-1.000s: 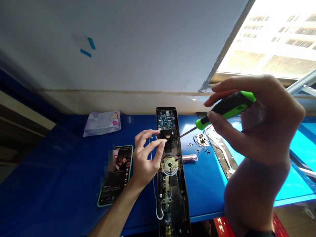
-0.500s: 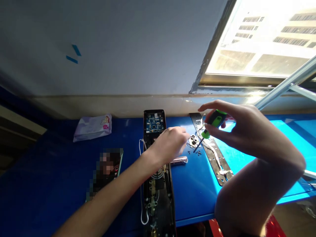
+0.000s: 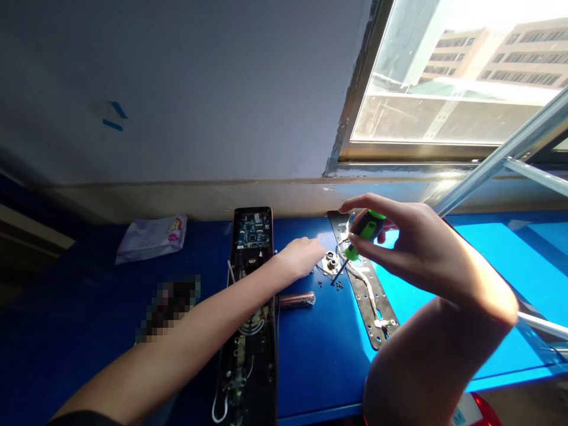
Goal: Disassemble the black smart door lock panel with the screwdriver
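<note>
My right hand holds a green and black screwdriver, its shaft slanting down and left to a group of small dark screws on the blue table. My left hand reaches across a long black casing that has a blue circuit board at its far end. The fingers of this hand are bent near a small metal part with wires; whether they hold anything is hidden. A copper-coloured cylinder lies below the left hand, right of the casing.
A black perforated plate with a pale cable lies under and beyond the screwdriver. A lilac packet and a blurred-out dark object are at left. Metal bars cross the right side, before a window.
The view has shifted, so the table things appear further left and slightly lower. My left hand has moved right relative to the casing, closer to the metal part. The screwdriver stays in my right hand.
</note>
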The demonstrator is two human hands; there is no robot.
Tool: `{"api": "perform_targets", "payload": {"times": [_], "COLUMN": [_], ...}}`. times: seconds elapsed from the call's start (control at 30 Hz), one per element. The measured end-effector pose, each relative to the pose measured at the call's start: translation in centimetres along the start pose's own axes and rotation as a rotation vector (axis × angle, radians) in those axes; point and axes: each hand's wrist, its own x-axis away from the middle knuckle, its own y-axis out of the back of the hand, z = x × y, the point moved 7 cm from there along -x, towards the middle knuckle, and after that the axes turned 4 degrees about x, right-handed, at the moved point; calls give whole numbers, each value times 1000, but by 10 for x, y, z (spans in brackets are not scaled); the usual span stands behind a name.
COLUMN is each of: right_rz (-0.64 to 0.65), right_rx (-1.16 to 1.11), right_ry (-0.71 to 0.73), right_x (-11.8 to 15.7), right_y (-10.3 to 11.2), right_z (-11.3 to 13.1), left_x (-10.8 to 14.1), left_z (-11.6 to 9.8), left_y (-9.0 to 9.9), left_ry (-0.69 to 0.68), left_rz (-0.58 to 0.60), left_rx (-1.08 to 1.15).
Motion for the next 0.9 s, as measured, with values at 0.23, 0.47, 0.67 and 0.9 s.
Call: {"api": "perform_targets", "payload": {"times": [0.23, 0.47, 0.67, 0.9], "right_rz": [6, -24, -5, -25], "right_rx": [-49, -11, 19, 67], "right_ry": [-30, -16, 10, 44], "right_x": [3, 5, 4, -1], "right_y": [3, 3, 0, -5], "right_z": [-7, -8, -3, 11], "left_x": [12, 24, 42, 107], "left_z": [-5, -8, -13, -5], "left_y": [2, -12, -7, 21], "left_ry": [20, -4, -41, -67], "left_rz": [22, 27, -12, -611], "left_rx": [4, 39, 81, 149]}}
